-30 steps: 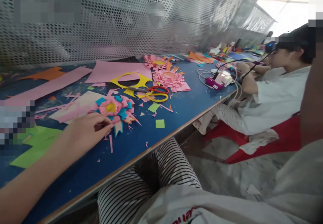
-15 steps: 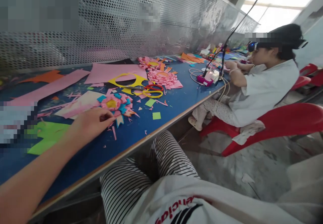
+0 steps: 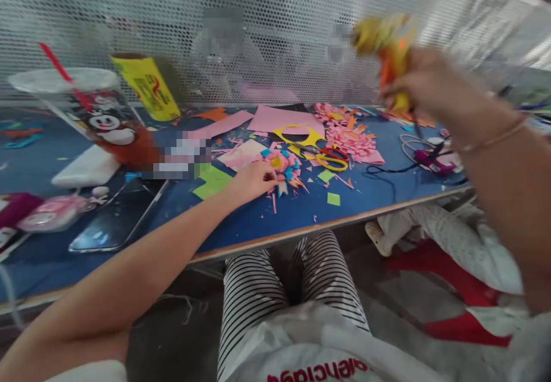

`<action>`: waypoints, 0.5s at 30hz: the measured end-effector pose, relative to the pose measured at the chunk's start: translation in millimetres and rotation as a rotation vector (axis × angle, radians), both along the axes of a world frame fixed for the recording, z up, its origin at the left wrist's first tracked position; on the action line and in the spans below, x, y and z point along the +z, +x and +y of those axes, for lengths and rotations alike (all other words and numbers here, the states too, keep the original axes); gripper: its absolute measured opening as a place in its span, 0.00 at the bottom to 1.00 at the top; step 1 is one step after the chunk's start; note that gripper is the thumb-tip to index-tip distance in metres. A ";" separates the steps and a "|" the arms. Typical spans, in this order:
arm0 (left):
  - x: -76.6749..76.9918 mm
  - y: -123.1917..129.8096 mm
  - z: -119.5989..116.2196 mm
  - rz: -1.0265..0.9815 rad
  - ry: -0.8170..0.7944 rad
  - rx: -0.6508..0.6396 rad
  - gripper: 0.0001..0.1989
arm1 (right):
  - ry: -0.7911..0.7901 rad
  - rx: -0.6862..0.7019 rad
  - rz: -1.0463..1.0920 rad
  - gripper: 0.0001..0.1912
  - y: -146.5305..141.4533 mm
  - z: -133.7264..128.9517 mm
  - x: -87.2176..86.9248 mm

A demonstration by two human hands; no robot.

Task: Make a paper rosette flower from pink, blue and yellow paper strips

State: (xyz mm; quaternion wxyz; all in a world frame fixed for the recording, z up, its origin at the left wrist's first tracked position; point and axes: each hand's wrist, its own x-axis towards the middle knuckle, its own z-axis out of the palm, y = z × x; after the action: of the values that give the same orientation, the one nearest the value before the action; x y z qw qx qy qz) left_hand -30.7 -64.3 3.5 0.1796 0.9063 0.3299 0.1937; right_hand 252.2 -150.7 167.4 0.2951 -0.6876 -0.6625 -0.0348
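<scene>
My left hand rests on the blue table, its fingers pinched at the lower left edge of a pink and blue paper flower with a yellow centre. Up on the right, my right hand is wrapped round the handle of a yellow and orange hot glue gun, blurred by motion and held above the table. Scissors with red and yellow handles lie just beyond the flower, on a cut yellow sheet. Two more pink paper flowers sit behind the scissors.
Around my left arm are green paper, a phone and a drink cup with a red straw. A yellow tube leans near the mesh partition. A purple power strip with cables lies right, near another person's legs.
My right hand has come into view holding the raised glue gun. The view has swung left, showing the cup and phone. My left hand stays at the flower.
</scene>
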 end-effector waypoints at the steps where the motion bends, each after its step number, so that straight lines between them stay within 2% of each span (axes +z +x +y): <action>1: -0.8 0.1 -0.3 -0.003 -0.009 0.007 0.10 | -0.044 0.034 0.021 0.14 -7.5 10.7 -16.6; 3: -2.2 0.3 -0.7 0.007 -0.010 0.014 0.11 | -0.064 0.118 0.004 0.15 -22.0 26.4 -58.1; 6: -4.0 0.5 -0.9 0.001 0.055 0.006 0.10 | 0.088 0.242 -0.101 0.20 -36.9 41.8 -120.2; 8: -5.3 0.3 -0.9 -0.001 0.082 -0.015 0.10 | 0.185 0.248 -0.137 0.23 -39.6 50.9 -149.9; 11: -7.8 -0.1 -0.6 -0.006 0.058 -0.014 0.09 | 0.291 0.208 -0.185 0.22 -33.9 63.6 -175.4; 15: -11.1 0.9 0.2 -0.023 0.037 0.021 0.07 | 0.308 0.234 -0.237 0.20 -22.1 69.6 -190.3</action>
State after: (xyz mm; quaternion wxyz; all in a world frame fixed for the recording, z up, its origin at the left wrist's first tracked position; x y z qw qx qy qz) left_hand -29.8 -64.1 -7.6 0.1646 0.9036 0.3338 0.2120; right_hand 230.1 -81.1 -22.8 0.3188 -0.5439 -0.7547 -0.1816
